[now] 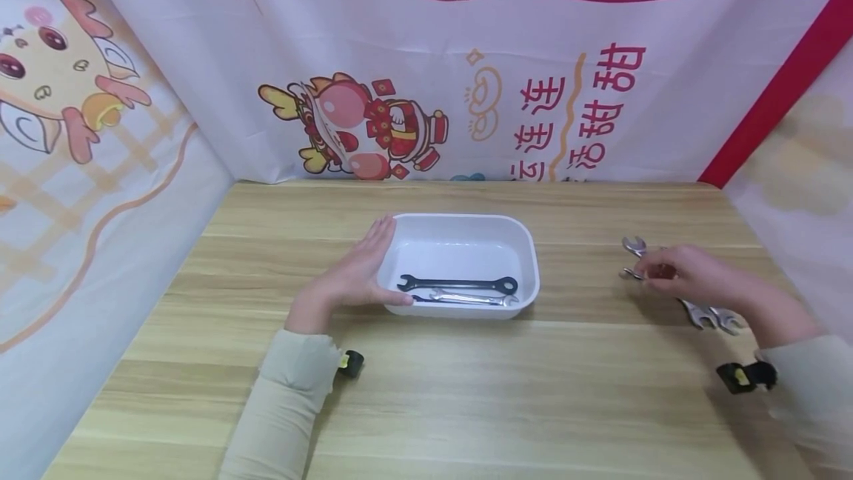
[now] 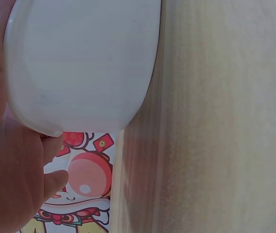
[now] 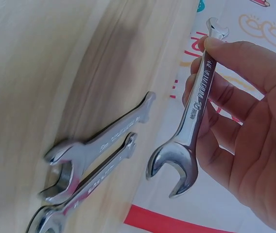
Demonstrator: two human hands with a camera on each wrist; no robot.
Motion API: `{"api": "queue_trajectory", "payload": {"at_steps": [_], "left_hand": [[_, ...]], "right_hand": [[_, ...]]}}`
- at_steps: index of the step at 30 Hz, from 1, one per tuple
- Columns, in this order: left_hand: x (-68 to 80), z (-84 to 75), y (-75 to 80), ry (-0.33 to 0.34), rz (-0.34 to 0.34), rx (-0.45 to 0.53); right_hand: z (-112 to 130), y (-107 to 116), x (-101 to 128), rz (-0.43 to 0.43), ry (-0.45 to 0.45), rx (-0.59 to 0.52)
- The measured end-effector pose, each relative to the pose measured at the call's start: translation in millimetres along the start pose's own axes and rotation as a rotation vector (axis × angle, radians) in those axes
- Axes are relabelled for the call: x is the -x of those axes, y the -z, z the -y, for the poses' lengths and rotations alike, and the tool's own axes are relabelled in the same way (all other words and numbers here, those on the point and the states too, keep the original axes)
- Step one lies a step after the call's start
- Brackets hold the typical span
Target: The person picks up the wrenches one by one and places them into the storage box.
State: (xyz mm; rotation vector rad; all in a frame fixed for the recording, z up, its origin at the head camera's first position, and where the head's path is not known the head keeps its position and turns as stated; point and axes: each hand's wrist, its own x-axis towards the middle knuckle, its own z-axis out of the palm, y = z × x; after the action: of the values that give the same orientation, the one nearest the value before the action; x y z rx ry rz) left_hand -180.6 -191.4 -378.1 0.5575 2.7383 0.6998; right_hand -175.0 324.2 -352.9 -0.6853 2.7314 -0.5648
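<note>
Right wrist: hand (image 3: 245, 141) grips shiny steel wrench (image 3: 191, 114).

The head view looks down over the whole table (image 1: 466, 391); each wrist view hugs its hand, sharing that tabletop.

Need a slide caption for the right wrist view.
Right hand pinches a silver open-end wrench above two more wrenches lying on the wooden table.

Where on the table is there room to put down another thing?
The wooden table is bare along the near edge between both sleeves, and between the white plastic tray and the right hand. It is crowded inside the tray, and by the silver wrenches lying on the table.
</note>
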Motion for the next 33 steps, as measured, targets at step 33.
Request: {"api": "queue_trajectory", "payload": {"at_steps": [33], "left_hand": [[0.0, -0.7, 0.1, -0.002, -0.005, 0.000]], "right_hand": [[34, 8, -35, 0.022, 0.004, -0.009]]}}
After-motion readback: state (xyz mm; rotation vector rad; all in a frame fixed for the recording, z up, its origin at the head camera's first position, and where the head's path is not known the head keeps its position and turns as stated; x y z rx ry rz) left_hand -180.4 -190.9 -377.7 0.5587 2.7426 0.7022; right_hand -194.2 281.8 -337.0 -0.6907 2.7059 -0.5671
